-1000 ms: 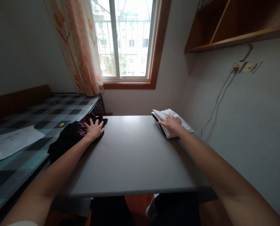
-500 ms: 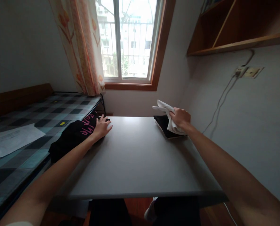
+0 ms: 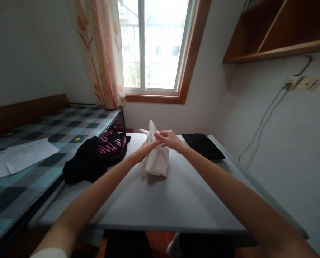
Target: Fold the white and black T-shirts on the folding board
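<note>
A folded white cloth [image 3: 157, 163] hangs bunched over the middle of the table, its lower folds at or just above the top. My right hand [image 3: 172, 139] pinches its upper part from the right. My left hand [image 3: 145, 149] is closed on the same cloth from the left, with some of its fingers hidden behind the folds. The fingertips of both hands meet at the cloth. To the right lies a flat, folded black cloth [image 3: 204, 146]. A black garment with pink lettering [image 3: 91, 159] lies crumpled at the table's left edge.
The white table [image 3: 149, 211] stands below the window [image 3: 160, 53]. On the left is a bed with a checked mattress [image 3: 22, 193] and papers [image 3: 28, 156] on it. A wooden shelf [image 3: 281, 50] and a socket with a cord [image 3: 291, 83] are on the right wall.
My right hand has carried the white cloth from above the black folded cloth to the table's middle. My left hand has left the black garment and come to the white cloth.
</note>
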The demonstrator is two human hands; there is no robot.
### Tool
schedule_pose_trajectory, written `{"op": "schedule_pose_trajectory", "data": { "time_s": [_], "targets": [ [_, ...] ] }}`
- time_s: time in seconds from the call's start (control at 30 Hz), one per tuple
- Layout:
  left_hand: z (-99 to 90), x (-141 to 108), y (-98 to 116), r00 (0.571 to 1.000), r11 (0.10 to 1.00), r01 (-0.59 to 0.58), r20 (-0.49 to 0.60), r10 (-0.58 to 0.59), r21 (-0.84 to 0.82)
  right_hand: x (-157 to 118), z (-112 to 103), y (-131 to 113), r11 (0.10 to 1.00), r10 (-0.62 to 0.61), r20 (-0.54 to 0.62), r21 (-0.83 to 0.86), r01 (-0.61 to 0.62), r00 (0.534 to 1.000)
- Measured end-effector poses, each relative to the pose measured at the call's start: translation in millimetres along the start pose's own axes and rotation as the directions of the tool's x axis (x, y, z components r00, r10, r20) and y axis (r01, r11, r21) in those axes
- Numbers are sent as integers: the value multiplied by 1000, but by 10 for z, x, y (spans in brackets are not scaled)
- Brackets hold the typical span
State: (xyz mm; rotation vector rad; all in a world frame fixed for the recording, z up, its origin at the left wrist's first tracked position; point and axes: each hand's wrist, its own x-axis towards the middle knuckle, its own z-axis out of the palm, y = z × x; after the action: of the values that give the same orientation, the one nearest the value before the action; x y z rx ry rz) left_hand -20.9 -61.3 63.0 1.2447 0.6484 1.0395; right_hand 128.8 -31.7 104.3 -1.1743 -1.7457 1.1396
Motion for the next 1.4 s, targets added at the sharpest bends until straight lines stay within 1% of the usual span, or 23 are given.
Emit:
{"op": "schedule_pose_trajectory", "data": {
  "time_s": [0.1,0.23,0.33,0.4,0.47,0.5,0.53,0.57,0.6,0.63,0.67,0.73,0.77,0.8,0.83,0.9,1.0,1.1,1.17,1.23,1.27,1.33,1.4],
  "targets": [
    [56,-12,-25,999,993,-45,-15,47,108,-8,54,23,997,78,-30,-21,-79,996],
    [5,-21,-49,997,951,-56,-25,67,304,-40,-83,49,987,83,7,134,-83,997],
    [-215,-11,-33,997,933,-12,-63,37,360,-71,-336,97,974,98,-65,209,-83,993],
    [-457,-19,32,983,914,30,-180,47,404,-107,-593,163,981,130,-182,168,-99,975],
    [-740,-56,146,923,852,70,-358,142,519,-166,-903,259,986,168,-329,39,-164,929],
    [-878,-85,214,860,785,90,-446,249,612,-203,-1062,315,973,177,-395,-66,-220,901],
    [-1001,-114,281,783,696,121,-499,372,708,-241,-1208,373,944,166,-467,-180,-278,868],
    [-1102,-141,339,719,617,156,-517,464,771,-277,-1331,430,896,107,-536,-313,-315,837],
    [-1173,-160,380,686,549,178,-503,526,817,-308,-1420,483,832,38,-566,-439,-340,823],
    [-1211,-168,399,697,498,180,-467,545,849,-331,-1467,529,768,-28,-564,-541,-344,825],
    [-1213,-163,391,747,467,155,-413,521,870,-343,-1468,566,714,-81,-525,-623,-318,847],
    [-1118,-124,296,887,451,53,-249,388,891,-336,-1337,613,669,-135,-365,-720,-187,921],
    [-1030,-97,215,940,458,-6,-151,305,889,-320,-1216,625,670,-150,-260,-736,-95,954],
    [-924,-71,119,971,474,-54,-64,230,879,-299,-1072,633,676,-170,-148,-737,6,974],
    [-808,-51,18,986,480,-90,9,169,873,-277,-914,639,680,-187,-38,-726,101,982],
    [-576,-38,-172,992,441,-124,95,87,889,-234,-605,651,666,-222,162,-695,270,962],
    [-326,-80,-344,989,284,-147,151,6,948,-187,-266,688,562,-208,335,-728,393,919],
    [-255,-150,-378,978,176,-196,205,-31,965,-147,-121,732,515,-146,320,-783,348,936],
    [-278,-194,-376,959,186,-263,277,-54,947,-115,-95,752,544,-125,257,-790,282,958],
    [-313,-228,-389,945,237,-309,325,-32,921,-78,-89,768,591,-117,190,-776,222,975],
    [-327,-239,-402,954,276,-292,299,16,916,-59,-89,777,621,-119,158,-758,198,980],
    [-354,-248,-423,977,373,-199,152,151,906,-23,-95,803,685,-142,89,-711,162,986],
    [-403,-238,-402,961,455,-107,-24,274,884,2,-110,835,731,-165,10,-670,129,986]
  ]
}}
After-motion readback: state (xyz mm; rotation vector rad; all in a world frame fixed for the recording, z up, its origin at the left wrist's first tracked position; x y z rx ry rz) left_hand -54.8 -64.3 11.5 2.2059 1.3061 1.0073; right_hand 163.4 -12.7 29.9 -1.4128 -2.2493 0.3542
